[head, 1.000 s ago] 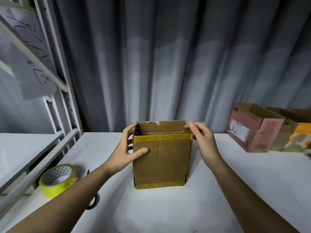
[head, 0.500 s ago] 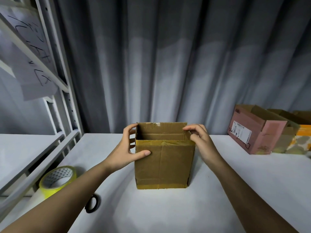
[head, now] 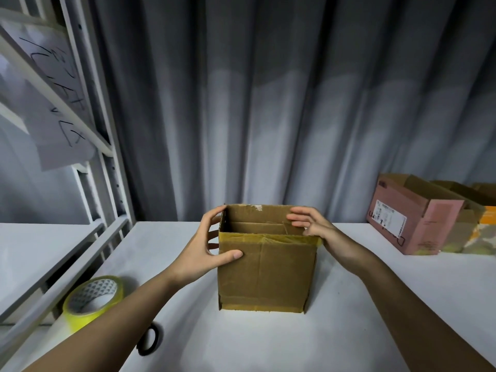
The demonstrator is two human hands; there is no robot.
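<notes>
A brown cardboard box [head: 265,275] stands upright on the white table [head: 268,345], its top open and old tape along its upper and lower edges. My left hand [head: 206,248] grips its left wall, thumb across the front face and fingers round the side. My right hand [head: 311,224] is over the box's top right corner, fingers stretched flat over a small inner flap that is folded into the opening.
A yellow tape roll [head: 92,300] lies at the front left, with a black scissor handle [head: 149,340] beside my left forearm. A white metal rack [head: 88,146] stands on the left. Pink and brown open boxes [head: 418,218] sit at the back right. Grey curtain behind.
My right hand went from pinching the box's top right edge to reaching over the opening with flat fingers on the inner flap. My left hand kept its grip.
</notes>
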